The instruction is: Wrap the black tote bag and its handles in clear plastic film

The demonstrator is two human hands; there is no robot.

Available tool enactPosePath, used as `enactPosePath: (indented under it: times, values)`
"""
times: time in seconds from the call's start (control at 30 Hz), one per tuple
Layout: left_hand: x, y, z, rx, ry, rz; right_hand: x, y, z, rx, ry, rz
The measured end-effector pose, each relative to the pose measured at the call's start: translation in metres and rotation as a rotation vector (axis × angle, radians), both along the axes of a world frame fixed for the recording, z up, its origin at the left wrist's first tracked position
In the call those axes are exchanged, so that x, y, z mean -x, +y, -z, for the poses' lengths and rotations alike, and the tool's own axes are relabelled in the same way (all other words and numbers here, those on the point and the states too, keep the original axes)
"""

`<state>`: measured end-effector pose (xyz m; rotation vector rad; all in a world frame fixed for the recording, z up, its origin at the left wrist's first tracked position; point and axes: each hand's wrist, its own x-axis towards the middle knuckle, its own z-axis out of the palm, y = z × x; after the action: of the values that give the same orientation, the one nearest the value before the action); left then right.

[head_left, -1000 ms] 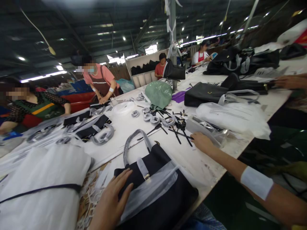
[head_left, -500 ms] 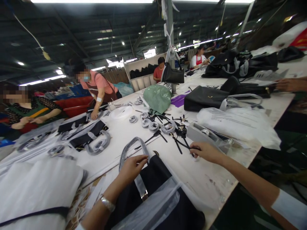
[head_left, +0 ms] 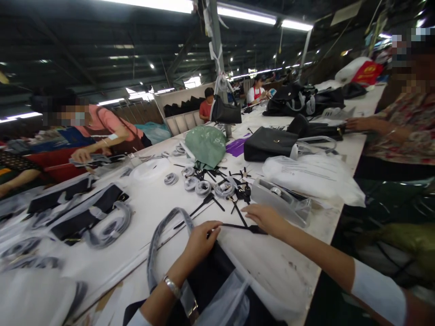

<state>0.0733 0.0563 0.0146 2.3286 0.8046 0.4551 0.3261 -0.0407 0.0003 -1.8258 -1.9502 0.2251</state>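
Note:
A black handbag [head_left: 212, 267] lies before me, partly under clear plastic film [head_left: 226, 299], with a plastic-wrapped handle [head_left: 154, 244] standing up from its top. My left hand [head_left: 202, 244] is over the bag's upper edge, thumb and fingers pinched at the thin end of a narrow black strap [head_left: 236, 227]. The strap runs across to my right hand [head_left: 267, 220], whose palm and curled fingers cover its wider end. Just beyond are more loose black straps [head_left: 243, 194] and wrapped coiled straps [head_left: 203, 188].
A grey tape dispenser [head_left: 278, 199] stands right of the straps, beside a white plastic bag [head_left: 312, 176]. Farther back are a green bag [head_left: 205, 145] and a black handbag [head_left: 268, 144]. Wrapped black bags [head_left: 88, 213] lie left. Co-workers stand at the table's left and right.
My right hand has moved left toward my left hand with the black strap, which now spans between them. My left hand has closed its pinch. The view has turned right.

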Motion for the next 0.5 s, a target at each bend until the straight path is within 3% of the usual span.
enactPosePath:
  times: [0.1, 0.23, 0.4, 0.5]
  values:
    - [0.003, -0.001, 0.007, 0.013, -0.033, 0.003, -0.007, 0.045, 0.003, -0.01, -0.098, 0.085]
    - [0.016, -0.006, -0.002, 0.032, -0.082, -0.036, -0.014, 0.09, 0.0, 0.008, -0.098, 0.1]
    - [0.044, 0.005, -0.012, 0.091, -0.147, -0.195, -0.019, 0.095, -0.023, -0.087, 0.05, 0.093]
    - [0.054, 0.016, -0.008, 0.268, -0.258, -0.313, -0.013, 0.081, -0.043, -0.116, 0.243, 0.096]
